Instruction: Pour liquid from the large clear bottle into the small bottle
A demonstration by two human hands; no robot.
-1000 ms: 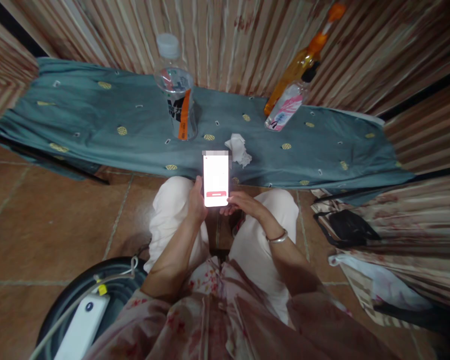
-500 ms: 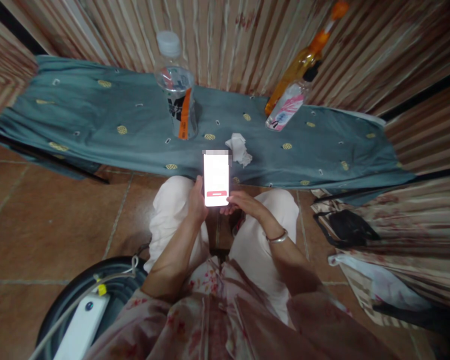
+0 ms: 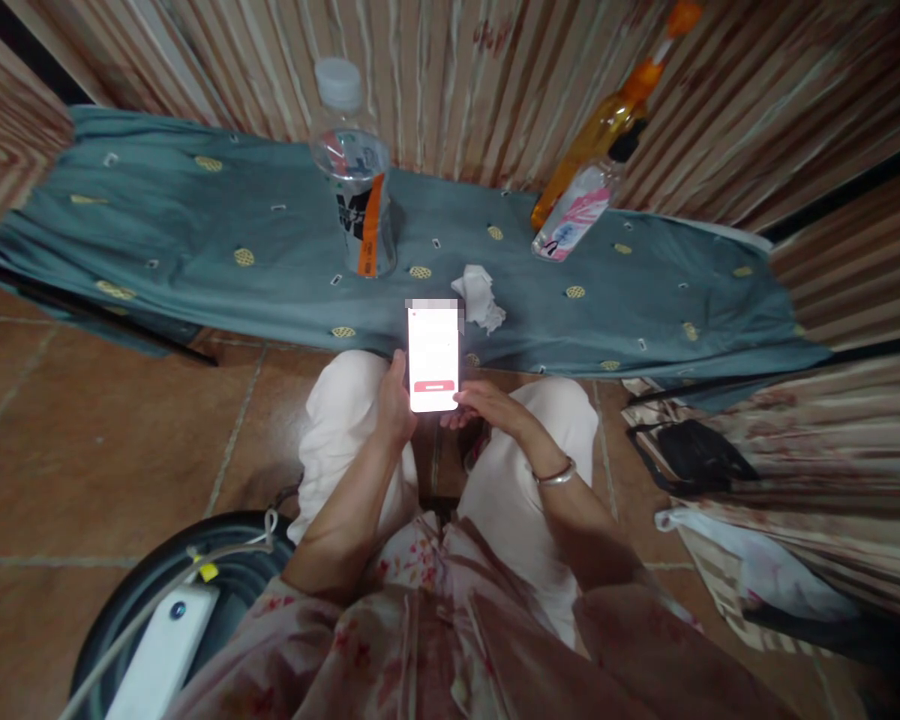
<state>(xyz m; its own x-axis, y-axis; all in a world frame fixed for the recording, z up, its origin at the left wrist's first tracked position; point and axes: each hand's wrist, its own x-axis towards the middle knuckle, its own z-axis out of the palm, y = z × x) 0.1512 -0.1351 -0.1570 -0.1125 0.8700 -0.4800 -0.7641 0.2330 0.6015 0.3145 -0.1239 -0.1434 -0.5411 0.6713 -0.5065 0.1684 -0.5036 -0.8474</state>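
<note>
A smartphone (image 3: 433,350) with a bright white screen and a red button near its bottom is held upright above my knees. My left hand (image 3: 397,405) is closed around its left edge, the thumb lying along the side. At the lower right corner, my right hand (image 3: 486,405) grips the phone, its thumb over the screen's edge and its other fingers partly hidden below. A silver bangle circles my right wrist. Just beyond the phone, a crumpled white tissue (image 3: 480,298) lies on the green cloth (image 3: 270,290) with yellow pineapple prints.
On the cloth stand a clear plastic bottle (image 3: 356,190) with an orange-and-black label, an amber pump bottle (image 3: 591,150) and a pink-labelled bottle (image 3: 576,212). Striped curtains (image 3: 450,90) hang behind. A white power strip (image 3: 161,650) with a cable rests on a round dark stool (image 3: 105,620) at lower left.
</note>
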